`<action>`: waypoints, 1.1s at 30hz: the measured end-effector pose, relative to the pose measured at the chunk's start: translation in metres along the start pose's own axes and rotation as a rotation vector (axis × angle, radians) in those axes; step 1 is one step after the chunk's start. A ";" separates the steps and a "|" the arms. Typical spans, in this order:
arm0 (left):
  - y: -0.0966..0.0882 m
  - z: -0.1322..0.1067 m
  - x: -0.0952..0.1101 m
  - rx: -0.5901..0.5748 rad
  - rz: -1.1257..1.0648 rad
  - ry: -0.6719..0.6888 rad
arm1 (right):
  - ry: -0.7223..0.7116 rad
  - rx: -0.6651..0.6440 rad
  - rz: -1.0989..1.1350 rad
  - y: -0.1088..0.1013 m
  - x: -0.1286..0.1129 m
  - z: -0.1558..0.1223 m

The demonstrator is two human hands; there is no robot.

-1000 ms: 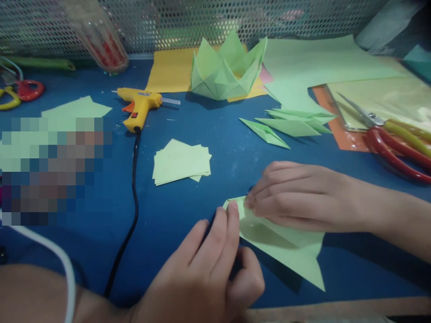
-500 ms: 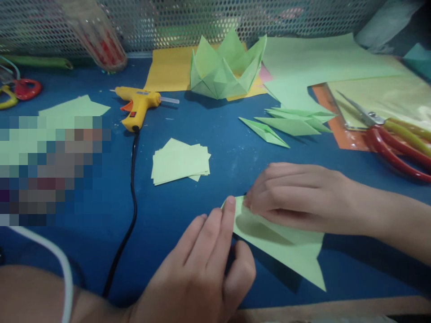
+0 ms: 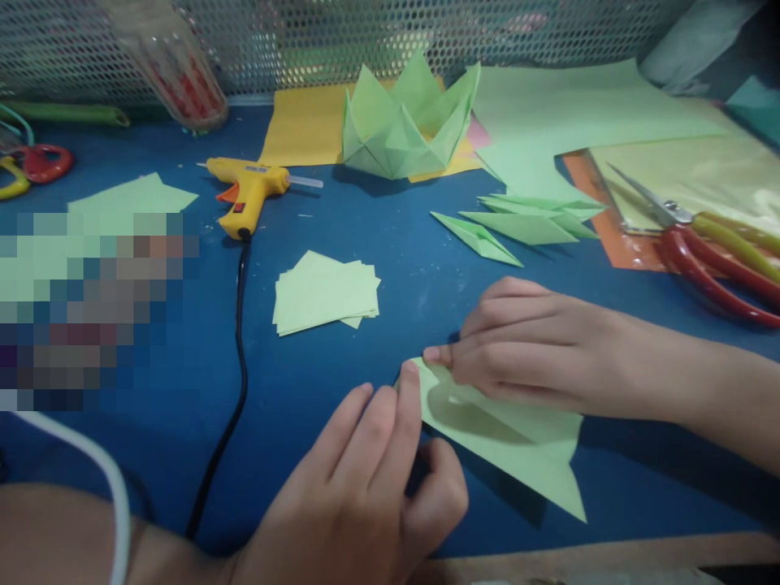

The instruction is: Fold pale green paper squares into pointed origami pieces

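A folded sheet of light green paper lies on the blue tabletop, its pointed end to the left and a notched end to the right. My left hand holds that left point down with its index fingertip, the thumb bent below the paper's edge. My right hand has its fingers curled, and one fingertip presses the upper edge close to the same point. Part of the upper edge is hidden beneath the right hand. Beyond the hands lie several folded green paper pieces, slim and pointed.
A yellow hot glue gun trails a black cord. Beside it lies a stack of small green paper cards. A green folded paper bowl stands at the back. Red-and-yellow-handled scissors rest at right; a glass jar is back left.
My right hand has shifted slightly up, and a fingertip now shows extended on the paper near the left point. My left hand stays at that point almost unmoved.
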State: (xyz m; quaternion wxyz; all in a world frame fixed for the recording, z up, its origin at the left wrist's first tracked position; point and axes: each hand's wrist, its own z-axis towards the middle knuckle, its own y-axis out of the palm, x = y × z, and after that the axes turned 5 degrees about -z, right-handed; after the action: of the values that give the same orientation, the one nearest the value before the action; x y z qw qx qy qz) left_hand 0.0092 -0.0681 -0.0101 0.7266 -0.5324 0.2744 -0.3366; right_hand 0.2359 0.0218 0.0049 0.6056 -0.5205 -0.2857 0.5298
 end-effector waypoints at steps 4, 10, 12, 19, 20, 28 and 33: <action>0.002 0.004 -0.001 0.008 0.013 0.027 | -0.006 0.025 -0.040 -0.002 0.001 0.000; 0.000 0.000 -0.003 0.031 -0.001 0.056 | -0.022 0.032 -0.067 -0.003 0.003 -0.003; -0.002 -0.002 -0.001 -0.026 -0.025 0.016 | -0.042 0.044 -0.086 -0.002 0.004 -0.005; 0.005 -0.001 0.003 0.034 -0.072 -0.058 | 0.049 0.164 -0.062 -0.001 -0.002 -0.002; 0.007 -0.001 0.003 0.071 -0.077 -0.058 | 0.071 0.144 -0.008 -0.003 -0.006 -0.001; 0.015 -0.002 0.000 0.163 -0.096 -0.022 | 0.042 0.013 -0.187 -0.009 -0.017 -0.001; 0.009 -0.001 -0.004 0.035 -0.095 0.019 | 0.057 0.100 -0.347 -0.010 -0.002 -0.008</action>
State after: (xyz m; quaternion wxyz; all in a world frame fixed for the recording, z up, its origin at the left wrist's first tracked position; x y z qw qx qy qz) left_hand 0.0078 -0.0641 -0.0190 0.7163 -0.5288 0.2499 -0.3806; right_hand 0.2455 0.0188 0.0120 0.7211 -0.4471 -0.3273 0.4159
